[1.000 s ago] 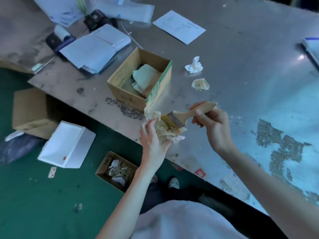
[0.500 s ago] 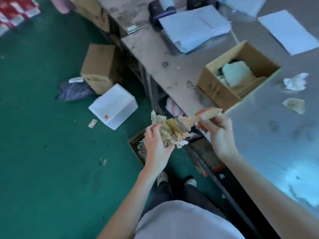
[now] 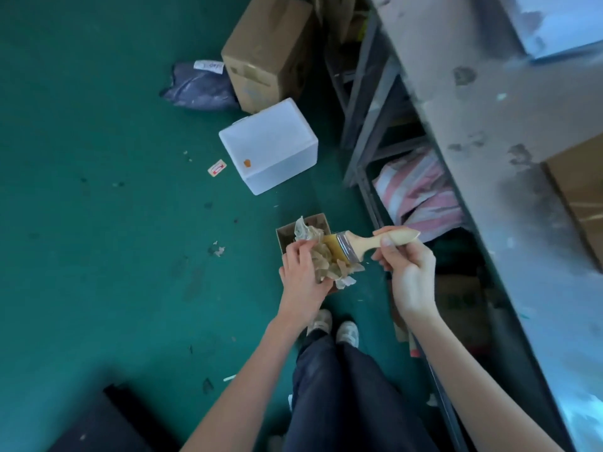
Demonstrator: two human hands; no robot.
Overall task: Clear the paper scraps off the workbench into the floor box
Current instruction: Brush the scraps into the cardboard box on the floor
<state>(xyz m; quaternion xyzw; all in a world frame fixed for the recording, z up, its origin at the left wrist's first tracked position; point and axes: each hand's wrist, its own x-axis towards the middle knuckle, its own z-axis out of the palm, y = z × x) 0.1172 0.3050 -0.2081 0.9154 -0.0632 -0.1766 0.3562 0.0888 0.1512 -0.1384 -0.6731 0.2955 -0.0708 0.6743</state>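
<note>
My left hand (image 3: 301,275) cups a wad of crumpled beige paper scraps (image 3: 321,259) directly above a small open cardboard floor box (image 3: 295,228), most of which the hand and scraps hide. My right hand (image 3: 408,272) grips the wooden handle of a flat paintbrush (image 3: 362,243). The brush's yellow bristles press against the scraps in my left palm. The grey workbench (image 3: 483,125) runs along the right side, away from both hands.
A white foam box (image 3: 270,146), a brown carton (image 3: 267,50) and a dark bag (image 3: 199,89) sit on the green floor beyond the floor box. A striped bag (image 3: 421,190) lies under the bench frame. My feet (image 3: 332,327) stand just below the floor box.
The view has swung down from the benchtop to the floor. Both hands, still holding the scraps and brush, now hang over the floor box instead of the bench edge.
</note>
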